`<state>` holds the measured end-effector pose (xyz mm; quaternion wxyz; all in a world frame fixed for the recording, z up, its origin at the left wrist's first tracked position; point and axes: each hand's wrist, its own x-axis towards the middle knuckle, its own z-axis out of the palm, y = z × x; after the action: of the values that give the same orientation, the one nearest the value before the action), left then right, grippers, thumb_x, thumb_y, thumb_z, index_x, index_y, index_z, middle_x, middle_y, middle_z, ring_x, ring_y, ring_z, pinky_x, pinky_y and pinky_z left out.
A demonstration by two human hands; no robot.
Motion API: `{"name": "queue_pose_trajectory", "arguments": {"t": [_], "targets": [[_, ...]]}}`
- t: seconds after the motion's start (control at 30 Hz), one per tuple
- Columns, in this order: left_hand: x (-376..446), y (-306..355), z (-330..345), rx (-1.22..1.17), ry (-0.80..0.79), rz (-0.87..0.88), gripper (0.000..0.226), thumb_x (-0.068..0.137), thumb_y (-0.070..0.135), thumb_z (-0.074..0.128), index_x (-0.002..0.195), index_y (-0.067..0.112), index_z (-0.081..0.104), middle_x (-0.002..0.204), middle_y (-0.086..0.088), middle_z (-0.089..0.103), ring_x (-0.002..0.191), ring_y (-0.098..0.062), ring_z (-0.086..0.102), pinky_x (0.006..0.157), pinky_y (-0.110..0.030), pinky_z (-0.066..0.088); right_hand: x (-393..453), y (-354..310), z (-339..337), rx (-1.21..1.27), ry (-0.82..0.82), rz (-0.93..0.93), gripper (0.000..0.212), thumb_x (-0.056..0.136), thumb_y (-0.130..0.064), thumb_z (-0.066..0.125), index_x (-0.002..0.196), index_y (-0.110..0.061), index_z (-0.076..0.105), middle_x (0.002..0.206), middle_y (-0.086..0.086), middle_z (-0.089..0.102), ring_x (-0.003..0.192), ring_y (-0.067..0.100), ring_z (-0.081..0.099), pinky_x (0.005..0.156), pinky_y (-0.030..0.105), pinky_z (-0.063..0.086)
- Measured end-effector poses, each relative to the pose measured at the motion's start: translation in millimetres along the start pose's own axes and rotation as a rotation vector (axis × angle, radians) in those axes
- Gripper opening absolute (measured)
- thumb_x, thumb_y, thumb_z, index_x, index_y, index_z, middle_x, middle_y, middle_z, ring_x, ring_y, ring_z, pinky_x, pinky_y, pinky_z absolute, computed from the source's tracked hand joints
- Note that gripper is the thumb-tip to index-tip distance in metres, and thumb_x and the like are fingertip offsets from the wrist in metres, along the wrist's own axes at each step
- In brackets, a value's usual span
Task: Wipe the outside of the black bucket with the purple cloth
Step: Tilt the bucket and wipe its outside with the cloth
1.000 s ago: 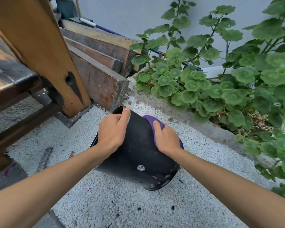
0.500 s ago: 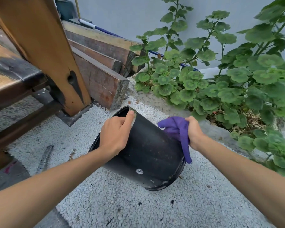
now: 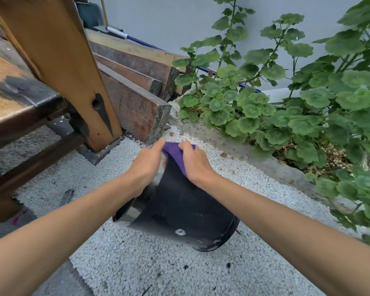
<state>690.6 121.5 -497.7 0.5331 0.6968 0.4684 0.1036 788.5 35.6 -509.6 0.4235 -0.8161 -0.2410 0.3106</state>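
The black bucket [image 3: 179, 210] lies tilted on white gravel, its open mouth facing left and away, its base toward me at the lower right. My left hand [image 3: 146, 165] grips the upper rim of the bucket. My right hand [image 3: 195, 163] presses the purple cloth [image 3: 175, 154] against the top of the bucket's outer wall, close beside the left hand. Most of the cloth is hidden under my right hand's fingers.
A wooden post [image 3: 58, 60] and a bench [image 3: 13, 99] stand at the left, with stacked timber planks [image 3: 135, 86] behind them. A concrete kerb [image 3: 244, 152] and a bed of green leafy plants [image 3: 286, 107] run along the right. Gravel ground [image 3: 158, 270] lies in front.
My right hand brought the cloth from the air beside the bucket back onto its upper wall near the rim. The bucket's mouth has turned more to the left.
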Motion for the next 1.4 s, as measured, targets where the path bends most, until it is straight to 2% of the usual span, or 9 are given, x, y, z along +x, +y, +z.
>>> {"name": "queue_pose_trajectory", "arguments": {"t": [0.13,0.3,0.43,0.5,0.57,0.73,0.97,1.17,1.4], "targets": [[8,-5,-11,-0.181,-0.126,-0.08,0.037,0.107,0.011,0.041,0.073,0.0,0.049,0.091,-0.011,0.055,0.074,-0.022,0.049,0.067,-0.025,0.04,-10,-1,9,-0.155,-0.032,-0.063,0.046,0.102,-0.048,0.026,0.078,-0.017,0.05,0.099,0.011,0.056,0.102,0.035,0.053,0.085,0.043,0.034],[-21,15,-2,-0.259,-0.26,-0.051,0.022,0.096,0.014,0.054,0.088,0.007,0.074,0.075,-0.007,0.071,0.062,-0.019,0.063,0.059,-0.026,0.045,-21,-11,-6,-0.126,-0.005,-0.188,0.041,0.091,-0.052,0.022,0.061,-0.037,0.046,0.075,0.0,0.05,0.085,0.03,0.049,0.078,0.044,0.035],[-18,26,-4,-0.216,-0.343,0.098,0.029,0.095,0.013,0.051,0.1,0.004,0.078,0.091,-0.004,0.08,0.074,-0.009,0.072,0.076,-0.031,0.049,-19,-10,-18,-0.069,0.022,-0.293,0.038,0.09,-0.064,0.019,0.094,-0.068,0.056,0.128,-0.01,0.066,0.125,0.024,0.052,0.111,0.055,0.032],[-18,21,-6,-0.193,-0.393,0.156,0.029,0.094,0.008,0.051,0.105,0.002,0.077,0.099,-0.005,0.08,0.08,-0.009,0.072,0.077,-0.027,0.051,-14,0,-13,-0.135,0.056,-0.286,0.058,0.094,-0.068,0.017,0.145,-0.058,0.041,0.164,-0.016,0.035,0.153,0.014,0.027,0.122,0.066,0.007],[-18,13,-2,-0.164,-0.41,0.177,0.029,0.094,0.003,0.052,0.106,0.007,0.078,0.107,-0.009,0.08,0.098,-0.018,0.075,0.09,-0.031,0.053,-8,14,-8,-0.176,0.087,-0.278,0.061,0.096,-0.068,0.017,0.155,-0.054,0.025,0.169,-0.018,0.022,0.156,0.008,0.015,0.119,0.068,-0.004],[-14,-4,-3,-0.125,-0.48,0.156,0.031,0.088,0.006,0.06,0.114,0.012,0.076,0.12,-0.012,0.076,0.122,-0.034,0.064,0.114,-0.051,0.039,9,36,-3,-0.165,0.089,-0.178,0.066,0.094,-0.067,0.016,0.155,-0.048,0.032,0.166,-0.019,0.03,0.154,0.009,0.023,0.121,0.067,0.0],[-2,-10,-12,-0.237,-0.497,-0.042,0.043,0.079,-0.016,0.05,0.114,-0.004,0.072,0.112,-0.024,0.076,0.1,-0.034,0.075,0.087,-0.041,0.058,37,65,-23,-0.191,0.022,0.028,0.065,0.092,-0.063,0.022,0.15,-0.044,0.045,0.157,-0.006,0.049,0.145,0.029,0.041,0.122,0.053,0.023],[-2,-3,-2,-0.02,-0.501,-0.116,0.072,0.034,0.003,0.056,0.102,0.009,0.077,0.098,-0.019,0.08,0.089,-0.038,0.072,0.074,-0.036,0.054,51,115,-44,-0.176,-0.031,0.226,0.059,0.096,-0.059,0.03,0.144,-0.035,0.054,0.146,0.005,0.058,0.135,0.034,0.051,0.111,0.044,0.036],[-25,8,30,0.161,-0.457,-0.015,0.055,0.039,-0.002,0.05,0.092,-0.014,0.057,0.072,-0.013,0.063,0.064,-0.023,0.057,0.056,-0.021,0.043,56,159,-67,0.111,0.124,0.385,0.033,0.098,-0.033,0.046,0.106,-0.006,0.063,0.107,0.019,0.069,0.099,0.037,0.065,0.093,0.044,0.051]]}}
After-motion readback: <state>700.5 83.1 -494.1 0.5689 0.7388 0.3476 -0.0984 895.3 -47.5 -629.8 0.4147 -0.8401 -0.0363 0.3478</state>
